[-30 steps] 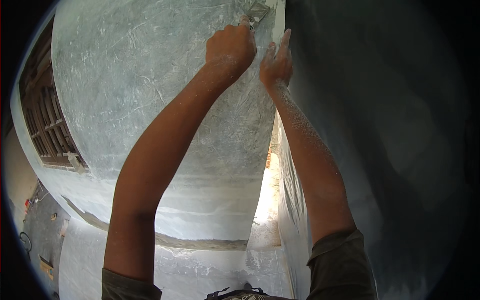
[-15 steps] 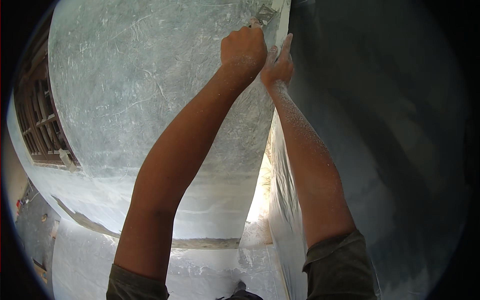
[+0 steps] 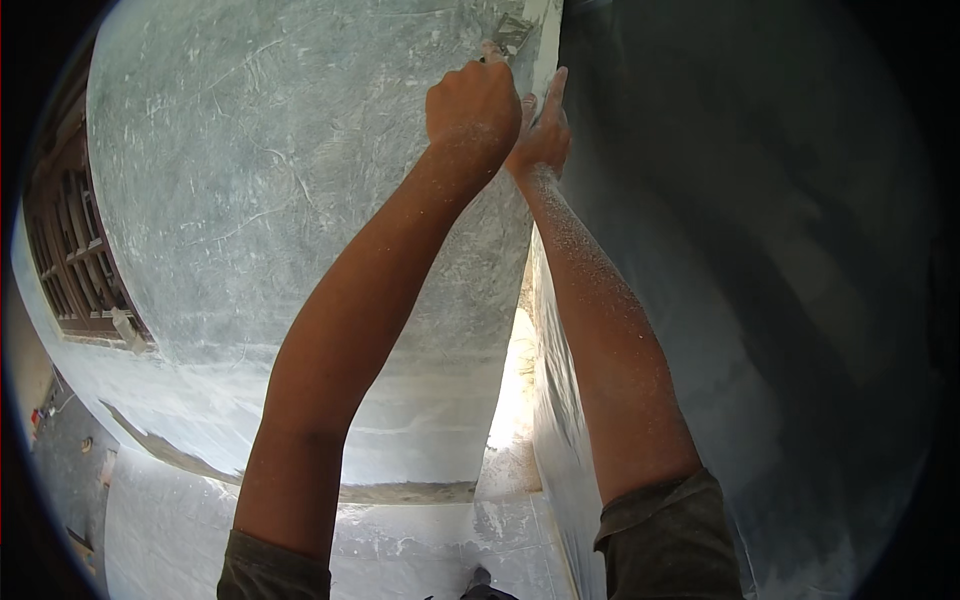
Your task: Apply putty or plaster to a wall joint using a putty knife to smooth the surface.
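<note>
High on the grey plastered wall (image 3: 240, 150), my left hand (image 3: 474, 112) is closed round a putty knife. The putty knife's (image 3: 514, 34) flat metal blade lies near the pale strip (image 3: 546, 40) along the wall's right edge. Its handle is mostly hidden in my fist, and one whitened finger reaches up toward the blade. Just right of and below it, my right hand (image 3: 541, 140) rests at the wall's edge. Thumb and forefinger point up, apart, while the other fingers are partly hidden. White dust coats that hand and forearm.
A brown barred window (image 3: 85, 255) sits at the left, with a small pale block (image 3: 128, 330) at its lower corner. Dark sheeting (image 3: 760, 250) hangs on the right. Bright light shows through a gap (image 3: 512, 390) beside the wall. A foot (image 3: 481, 577) shows below.
Both hands appear slightly farther left, along with the wall and window, as the view shifts. The putty knife stays in my left hand near the wall's edge.
</note>
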`<state>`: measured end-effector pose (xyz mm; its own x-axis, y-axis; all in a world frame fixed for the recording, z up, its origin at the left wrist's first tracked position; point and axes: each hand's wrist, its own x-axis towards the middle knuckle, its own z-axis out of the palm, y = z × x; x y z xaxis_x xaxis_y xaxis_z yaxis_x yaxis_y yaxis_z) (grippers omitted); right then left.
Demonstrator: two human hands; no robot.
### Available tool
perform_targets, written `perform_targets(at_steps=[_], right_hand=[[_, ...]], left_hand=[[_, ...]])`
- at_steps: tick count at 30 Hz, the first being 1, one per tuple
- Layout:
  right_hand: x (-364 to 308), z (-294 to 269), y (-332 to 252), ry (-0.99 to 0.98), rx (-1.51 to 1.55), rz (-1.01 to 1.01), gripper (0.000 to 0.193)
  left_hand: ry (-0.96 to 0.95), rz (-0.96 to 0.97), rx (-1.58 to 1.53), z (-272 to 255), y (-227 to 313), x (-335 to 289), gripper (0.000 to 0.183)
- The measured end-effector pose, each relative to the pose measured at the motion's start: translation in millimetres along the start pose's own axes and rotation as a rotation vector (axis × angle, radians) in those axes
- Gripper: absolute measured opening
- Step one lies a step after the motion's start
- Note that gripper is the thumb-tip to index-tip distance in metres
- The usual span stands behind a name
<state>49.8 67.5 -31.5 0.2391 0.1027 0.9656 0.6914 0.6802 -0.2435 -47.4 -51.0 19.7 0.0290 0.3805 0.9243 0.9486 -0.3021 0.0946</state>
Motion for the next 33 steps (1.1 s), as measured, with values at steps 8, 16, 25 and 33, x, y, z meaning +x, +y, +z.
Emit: perform_targets(at_steps=[8, 16, 25, 33], right_hand=[[-1.2, 4.8, 8.2, 0.091, -0.048, -0.111, 0.069], [-4.3, 3.1, -3.2, 0.031, -0.042, -0.052, 0.068], [-2.5, -0.1, -5.4, -0.057, -0.06, 0.05, 0.068], [-0.7, 3.9, 3.3, 0.021, -0.071, -0.031, 0.071]], left_hand=[[0.01, -0.015, -0.012, 6.2, 5.7, 10.5, 0.053], [-0.041, -0.045, 0.027, 13.6, 2.1, 3.8, 0.06], [-0.039, -0.086, -0.017, 12.9, 5.7, -6.7, 0.067], [0.005, -0.129, -0.033, 17.9, 15.6, -2.6, 0.065]])
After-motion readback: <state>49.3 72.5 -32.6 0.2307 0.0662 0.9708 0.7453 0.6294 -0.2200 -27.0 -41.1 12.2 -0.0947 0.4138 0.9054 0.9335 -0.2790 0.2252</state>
